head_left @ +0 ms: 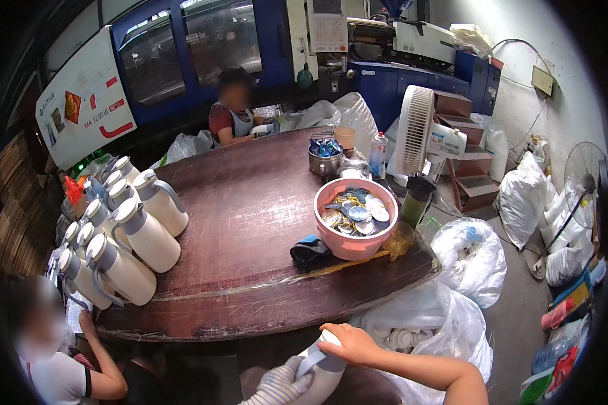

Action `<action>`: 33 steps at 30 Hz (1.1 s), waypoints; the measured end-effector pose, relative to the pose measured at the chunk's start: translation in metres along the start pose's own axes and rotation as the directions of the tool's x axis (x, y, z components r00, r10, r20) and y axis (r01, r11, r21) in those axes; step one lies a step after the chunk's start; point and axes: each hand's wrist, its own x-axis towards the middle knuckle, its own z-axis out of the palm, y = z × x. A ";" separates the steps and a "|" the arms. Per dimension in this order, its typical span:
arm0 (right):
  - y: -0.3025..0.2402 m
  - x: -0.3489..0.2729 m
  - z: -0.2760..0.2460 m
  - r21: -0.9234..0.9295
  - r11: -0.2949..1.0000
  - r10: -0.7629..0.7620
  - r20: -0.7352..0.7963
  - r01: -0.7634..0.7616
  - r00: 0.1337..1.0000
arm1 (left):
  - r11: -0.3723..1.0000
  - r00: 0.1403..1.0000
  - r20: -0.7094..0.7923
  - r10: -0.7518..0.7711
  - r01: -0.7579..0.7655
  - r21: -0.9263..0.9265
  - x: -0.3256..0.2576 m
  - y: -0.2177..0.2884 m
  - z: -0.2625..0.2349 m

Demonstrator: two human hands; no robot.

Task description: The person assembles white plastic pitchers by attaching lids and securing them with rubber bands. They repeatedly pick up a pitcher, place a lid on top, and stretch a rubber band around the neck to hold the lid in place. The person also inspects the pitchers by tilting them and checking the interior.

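My right hand (350, 342) is clasped over the top of a white jug (321, 385) held low below the near edge of the dark round table (250, 223). My left hand (280, 386), in a striped grey glove, grips the jug's grey handle from the left side. A pink basin (353, 244) of round metal and blue parts stands on the table ahead of my hands. A dark folded cloth (310, 252) lies just left of the basin.
Several white jugs (131, 243) with grey handles crowd the table's left side. One person (54, 358) sits at the lower left, another (231, 111) at the far side. White sacks (439, 324) of plastic parts, a white fan (418, 128) and blue machines surround the table.
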 end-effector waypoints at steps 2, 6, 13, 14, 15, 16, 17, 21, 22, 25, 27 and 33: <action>-0.016 -0.003 -0.007 0.034 0.986 -0.165 0.093 0.163 0.982 | 0.999 0.997 -0.079 0.023 -0.020 0.039 0.015 -0.030 -0.009; -0.070 -0.038 -0.013 -0.211 0.541 -0.804 0.156 0.814 0.574 | 0.829 0.999 -0.041 0.014 -0.035 -0.557 0.038 -0.049 -0.035; -0.054 -0.012 -0.004 -0.054 0.719 -0.678 0.164 0.692 0.717 | 0.899 0.973 0.229 0.014 0.088 -0.428 0.028 -0.043 -0.054; -0.048 -0.003 -0.003 -0.025 0.824 -0.556 0.153 0.566 0.817 | 0.907 0.936 0.346 -0.062 0.198 -0.373 0.017 -0.050 -0.057; -0.044 0.003 -0.010 -0.003 0.897 -0.436 0.152 0.442 0.887 | 0.905 0.884 0.460 -0.078 0.256 -0.340 0.008 -0.039 -0.049; -0.046 0.009 -0.013 0.055 0.921 -0.390 0.189 0.387 0.901 | 0.902 0.819 0.566 -0.092 0.309 -0.301 -0.004 -0.022 -0.039; -0.050 0.009 -0.014 0.032 0.906 -0.419 0.195 0.421 0.887 | 0.848 0.801 0.599 -0.006 0.321 -0.421 -0.007 0.002 -0.035; -0.044 0.052 -0.036 0.219 0.817 -0.575 0.230 0.534 0.785 | 0.608 0.905 0.409 -0.113 0.389 -0.692 -0.023 0.013 -0.023; -0.042 0.069 -0.054 0.186 0.788 -0.611 0.122 0.587 0.782 | 0.589 0.919 0.373 -0.128 0.373 -0.717 -0.022 0.015 -0.023; -0.047 0.119 -0.120 0.027 0.898 -0.422 -0.226 0.439 0.878 | 0.514 0.962 0.234 -0.140 0.272 -0.813 -0.016 0.012 -0.022; 0.007 0.171 -0.149 -0.387 0.889 -0.412 -0.436 0.246 0.800 | 0.463 0.975 0.191 -0.110 0.220 -0.859 -0.006 0.010 -0.017; 0.039 0.217 -0.180 -0.563 0.799 -0.001 -0.354 -0.212 0.935 | 0.412 0.990 0.102 -0.096 0.133 -0.901 0.006 -0.003 -0.020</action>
